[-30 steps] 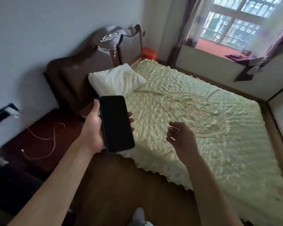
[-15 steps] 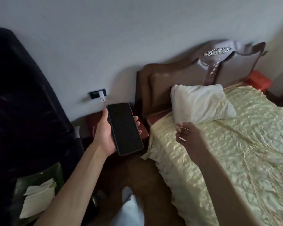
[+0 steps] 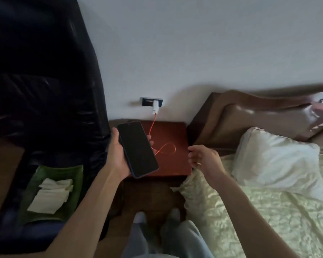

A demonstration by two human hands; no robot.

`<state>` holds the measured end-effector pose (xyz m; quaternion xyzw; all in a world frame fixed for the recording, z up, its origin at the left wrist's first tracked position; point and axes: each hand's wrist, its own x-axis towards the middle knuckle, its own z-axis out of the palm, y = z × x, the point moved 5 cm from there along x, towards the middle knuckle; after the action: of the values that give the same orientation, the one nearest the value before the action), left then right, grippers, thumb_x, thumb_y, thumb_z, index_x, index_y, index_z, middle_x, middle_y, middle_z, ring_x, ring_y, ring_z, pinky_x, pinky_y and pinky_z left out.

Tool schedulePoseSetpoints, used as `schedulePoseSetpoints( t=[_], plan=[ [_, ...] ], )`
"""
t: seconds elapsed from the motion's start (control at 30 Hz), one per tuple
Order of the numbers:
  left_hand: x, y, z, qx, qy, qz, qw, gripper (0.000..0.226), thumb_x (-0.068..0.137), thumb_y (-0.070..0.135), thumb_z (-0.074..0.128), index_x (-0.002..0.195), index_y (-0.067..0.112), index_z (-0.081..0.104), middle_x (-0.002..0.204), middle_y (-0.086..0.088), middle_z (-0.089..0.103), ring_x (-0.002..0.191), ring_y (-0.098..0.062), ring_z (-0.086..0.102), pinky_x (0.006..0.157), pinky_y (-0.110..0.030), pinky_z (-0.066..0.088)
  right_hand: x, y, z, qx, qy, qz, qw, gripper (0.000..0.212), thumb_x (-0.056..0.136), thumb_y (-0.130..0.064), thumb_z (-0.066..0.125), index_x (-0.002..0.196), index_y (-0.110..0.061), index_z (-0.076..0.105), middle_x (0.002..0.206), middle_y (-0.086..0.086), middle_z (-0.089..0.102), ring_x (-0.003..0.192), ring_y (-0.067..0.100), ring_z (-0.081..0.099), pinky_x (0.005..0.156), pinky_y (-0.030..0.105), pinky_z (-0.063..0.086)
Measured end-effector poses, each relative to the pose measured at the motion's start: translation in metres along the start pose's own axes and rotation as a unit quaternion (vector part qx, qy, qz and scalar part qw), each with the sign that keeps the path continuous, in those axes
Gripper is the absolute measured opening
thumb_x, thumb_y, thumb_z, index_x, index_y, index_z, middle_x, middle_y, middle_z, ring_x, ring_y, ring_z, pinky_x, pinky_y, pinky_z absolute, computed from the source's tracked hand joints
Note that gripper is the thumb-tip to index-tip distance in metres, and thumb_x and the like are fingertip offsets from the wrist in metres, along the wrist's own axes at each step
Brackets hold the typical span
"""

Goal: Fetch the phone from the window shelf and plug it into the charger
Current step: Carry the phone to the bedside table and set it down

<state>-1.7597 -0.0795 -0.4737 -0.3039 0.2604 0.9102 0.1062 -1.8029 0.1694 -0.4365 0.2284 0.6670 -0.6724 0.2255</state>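
Note:
My left hand (image 3: 117,153) grips a black phone (image 3: 137,148), screen up and dark, above the left part of a dark red nightstand (image 3: 175,164). A white charger plug (image 3: 155,107) sits in a wall socket (image 3: 147,101) above the nightstand. Its orange cable (image 3: 166,148) runs down and loops on the nightstand top, partly hidden behind the phone. My right hand (image 3: 203,158) hovers over the nightstand's right edge, fingers loosely curled and holding nothing, a short way right of the cable loop.
A large black chair (image 3: 45,90) stands at the left, with a green bin (image 3: 76,181) holding white paper below it. The bed (image 3: 259,220) with a pale green cover, a white pillow (image 3: 278,161) and a brown headboard (image 3: 259,118) fills the right. My feet (image 3: 157,216) stand on the wood floor.
The view has swung left and closer to the nightstand. Both hands have moved with the phone to above the nightstand, and the cable loop is now in sight.

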Motion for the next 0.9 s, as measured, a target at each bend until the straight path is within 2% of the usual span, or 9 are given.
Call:
schedulePoseSetpoints(
  t=[0.1, 0.23, 0.33, 0.47, 0.57, 0.7, 0.8, 0.9],
  plan=[
    [0.021, -0.016, -0.01, -0.015, 0.041, -0.008, 0.999, 0.086, 0.085, 0.081, 0.03, 0.11, 0.013, 0.077, 0.125, -0.023, 0.07, 0.117, -0.039, 0.066, 0.097, -0.061, 0.051, 0.029, 0.011, 0.014, -0.078, -0.055, 0.031, 0.995, 0.015, 0.089, -0.009, 0.059, 0.087, -0.001, 0.072, 0.061, 0.007, 0.067, 0.049, 0.018, 0.061, 0.047, 0.023, 0.048],
    [0.053, -0.047, -0.013, -0.012, 0.104, -0.009, 0.994, 0.087, 0.084, 0.082, 0.032, 0.118, 0.012, 0.073, 0.126, -0.024, 0.068, 0.105, -0.037, 0.069, 0.098, -0.06, 0.051, 0.082, 0.03, 0.021, -0.158, -0.11, 0.07, 0.979, 0.017, 0.093, -0.006, 0.055, 0.092, 0.0, 0.07, 0.065, 0.009, 0.068, 0.048, 0.016, 0.061, 0.048, 0.024, 0.049],
    [0.082, -0.063, -0.01, 0.018, 0.148, -0.004, 0.989, 0.09, 0.084, 0.082, 0.027, 0.11, 0.011, 0.075, 0.11, -0.02, 0.073, 0.095, -0.034, 0.072, 0.092, -0.054, 0.055, 0.122, 0.047, 0.021, -0.226, -0.149, 0.08, 0.959, 0.014, 0.093, -0.012, 0.06, 0.086, -0.008, 0.072, 0.069, 0.005, 0.069, 0.05, 0.013, 0.062, 0.049, 0.024, 0.052],
    [0.124, -0.088, -0.008, 0.062, 0.183, -0.038, 0.98, 0.094, 0.085, 0.082, 0.021, 0.118, 0.01, 0.07, 0.117, -0.019, 0.07, 0.103, -0.034, 0.068, 0.102, -0.049, 0.049, 0.159, 0.074, 0.015, -0.266, -0.17, 0.099, 0.944, 0.013, 0.091, -0.025, 0.063, 0.083, -0.021, 0.073, 0.075, 0.005, 0.071, 0.071, 0.025, 0.067, 0.075, 0.042, 0.057],
    [0.157, -0.111, -0.011, 0.099, 0.186, -0.086, 0.974, 0.095, 0.085, 0.082, 0.021, 0.127, 0.01, 0.066, 0.127, -0.021, 0.067, 0.112, -0.035, 0.065, 0.105, -0.048, 0.047, 0.183, 0.095, 0.008, -0.25, -0.182, 0.124, 0.943, 0.014, 0.09, -0.03, 0.063, 0.09, -0.019, 0.073, 0.083, 0.009, 0.073, 0.078, 0.035, 0.07, 0.082, 0.052, 0.056],
    [0.206, -0.15, -0.024, 0.158, 0.203, -0.145, 0.955, 0.089, 0.083, 0.084, 0.027, 0.124, 0.015, 0.066, 0.119, -0.015, 0.072, 0.106, -0.031, 0.07, 0.088, -0.043, 0.056, 0.216, 0.137, -0.011, -0.241, -0.162, 0.157, 0.944, 0.019, 0.092, -0.032, 0.063, 0.092, -0.014, 0.07, 0.077, 0.005, 0.068, 0.066, 0.023, 0.065, 0.079, 0.053, 0.057],
    [0.25, -0.182, -0.033, 0.198, 0.197, -0.182, 0.943, 0.085, 0.083, 0.082, 0.035, 0.122, 0.013, 0.068, 0.114, -0.012, 0.074, 0.098, -0.028, 0.072, 0.08, -0.039, 0.057, 0.243, 0.165, -0.036, -0.244, -0.106, 0.164, 0.95, 0.029, 0.088, -0.039, 0.065, 0.098, -0.012, 0.071, 0.089, 0.009, 0.07, 0.082, 0.028, 0.068, 0.085, 0.054, 0.058],
    [0.293, -0.218, -0.037, 0.244, 0.187, -0.201, 0.93, 0.071, 0.084, 0.076, 0.045, 0.112, 0.017, 0.072, 0.103, -0.009, 0.078, 0.09, -0.025, 0.074, 0.075, -0.037, 0.057, 0.272, 0.187, -0.064, -0.238, -0.049, 0.173, 0.954, 0.058, 0.072, -0.055, 0.061, 0.11, -0.011, 0.07, 0.103, 0.015, 0.073, 0.101, 0.039, 0.069, 0.093, 0.056, 0.053]
  ],
)
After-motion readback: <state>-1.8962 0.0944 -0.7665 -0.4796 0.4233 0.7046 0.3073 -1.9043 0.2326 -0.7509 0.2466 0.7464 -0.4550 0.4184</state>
